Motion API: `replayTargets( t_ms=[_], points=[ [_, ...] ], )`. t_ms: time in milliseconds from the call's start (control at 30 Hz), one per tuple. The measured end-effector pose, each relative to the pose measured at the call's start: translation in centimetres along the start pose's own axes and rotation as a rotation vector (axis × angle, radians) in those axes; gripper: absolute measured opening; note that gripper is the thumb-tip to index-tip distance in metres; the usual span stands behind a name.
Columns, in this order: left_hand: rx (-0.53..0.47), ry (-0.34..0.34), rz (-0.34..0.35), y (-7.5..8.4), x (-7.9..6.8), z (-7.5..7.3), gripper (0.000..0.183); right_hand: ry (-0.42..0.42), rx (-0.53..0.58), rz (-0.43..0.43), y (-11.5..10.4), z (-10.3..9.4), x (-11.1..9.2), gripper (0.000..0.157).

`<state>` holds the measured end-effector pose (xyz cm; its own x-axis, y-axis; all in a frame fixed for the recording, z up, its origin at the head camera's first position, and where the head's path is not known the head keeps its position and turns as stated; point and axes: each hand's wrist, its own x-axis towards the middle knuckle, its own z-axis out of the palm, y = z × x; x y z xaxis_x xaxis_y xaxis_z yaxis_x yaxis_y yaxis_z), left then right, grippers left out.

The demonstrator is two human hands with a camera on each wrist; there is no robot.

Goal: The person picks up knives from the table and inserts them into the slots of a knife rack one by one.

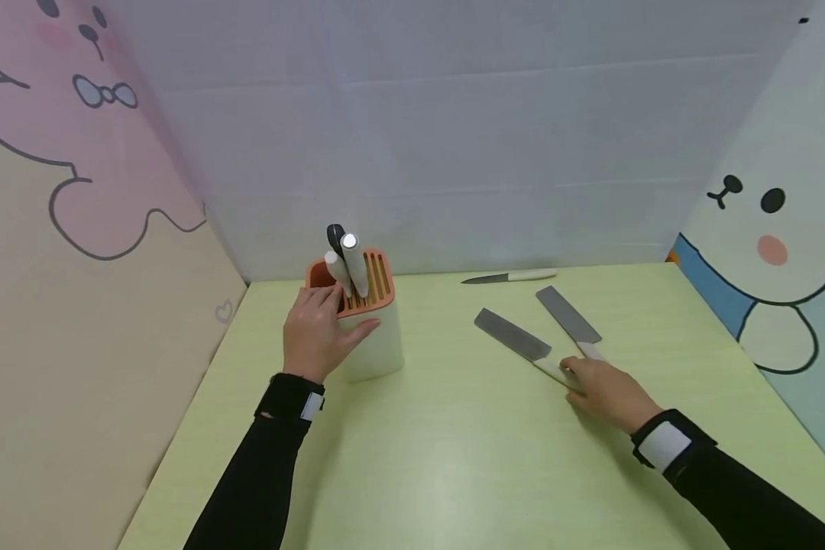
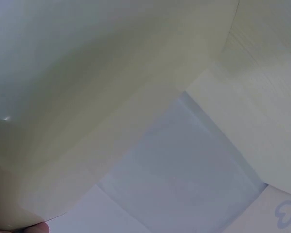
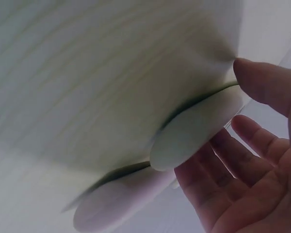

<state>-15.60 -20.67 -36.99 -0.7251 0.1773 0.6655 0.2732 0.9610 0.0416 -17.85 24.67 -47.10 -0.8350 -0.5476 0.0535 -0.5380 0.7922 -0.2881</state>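
Note:
A white knife block with an orange slotted top stands at the left, and my left hand grips its upper rim, thumb across the front wall. White-handled knives and a black handle stick out of the top. In the left wrist view the block's pale wall fills much of the picture. My right hand holds the white handle of a cleaver, whose blade lies along the table; in the right wrist view this handle sits between thumb and fingers. A second cleaver lies beside it.
A small knife with a white handle lies near the back edge of the pale green table. A pale cloth wall rises behind, with cartoon-printed panels on both sides.

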Motion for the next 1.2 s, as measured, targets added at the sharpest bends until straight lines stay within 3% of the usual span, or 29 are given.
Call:
replayTargets(
  t_ms=[300,633,1200],
  points=[
    [-0.004,0.012,0.0,0.0,0.0,0.1,0.074,0.059,-0.019,-0.031,0.3,0.6,0.1,0.042],
    [-0.009,0.016,0.004,0.2,0.1,0.0,0.072,0.059,-0.018,-0.047,-0.2,0.6,0.2,0.042],
    [-0.001,0.037,0.011,-0.1,-0.1,0.3,0.073,-0.016,0.002,-0.073,-3.9,1.3,0.4,0.049]
  ],
)
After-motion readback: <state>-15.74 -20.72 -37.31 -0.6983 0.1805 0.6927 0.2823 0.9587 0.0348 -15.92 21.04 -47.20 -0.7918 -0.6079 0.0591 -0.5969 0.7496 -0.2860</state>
